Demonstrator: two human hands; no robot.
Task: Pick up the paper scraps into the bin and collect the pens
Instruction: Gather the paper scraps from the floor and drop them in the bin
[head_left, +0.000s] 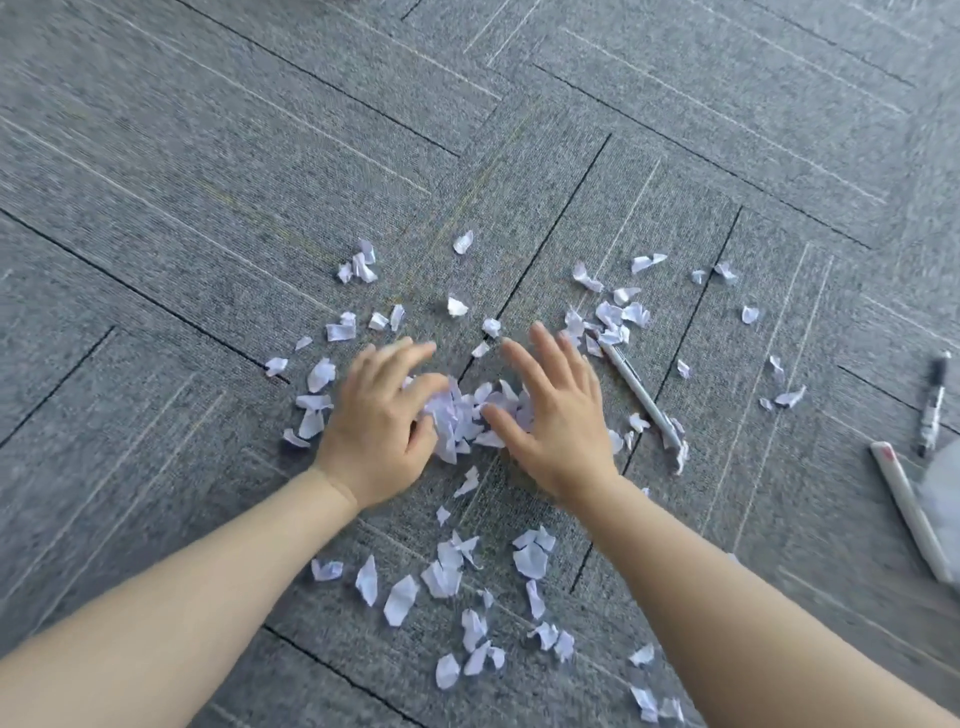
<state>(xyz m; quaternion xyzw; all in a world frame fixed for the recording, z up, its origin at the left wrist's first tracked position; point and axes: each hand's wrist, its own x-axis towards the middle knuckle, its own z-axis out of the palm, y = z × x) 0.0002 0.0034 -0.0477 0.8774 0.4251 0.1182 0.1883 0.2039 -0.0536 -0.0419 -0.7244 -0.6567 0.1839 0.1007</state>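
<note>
grey carpet (208, 182); white scraps (441, 571) strewn across centre and lower frame. left hand (379, 421), centre, fingers curled round a scrap heap (462, 415); right hand (556, 415) beside it, fingers spread straight, touching the heap. white pen (641, 397) right of centre; black pen (932, 402) and another white pen (909, 514) at right edge.

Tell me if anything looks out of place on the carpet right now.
Torn paper scraps are strewn across the grey carpet. Three pens lie loose among them: a white pen beside the right hand, a black-capped pen and another white pen at the right edge. No bin shows.
</note>
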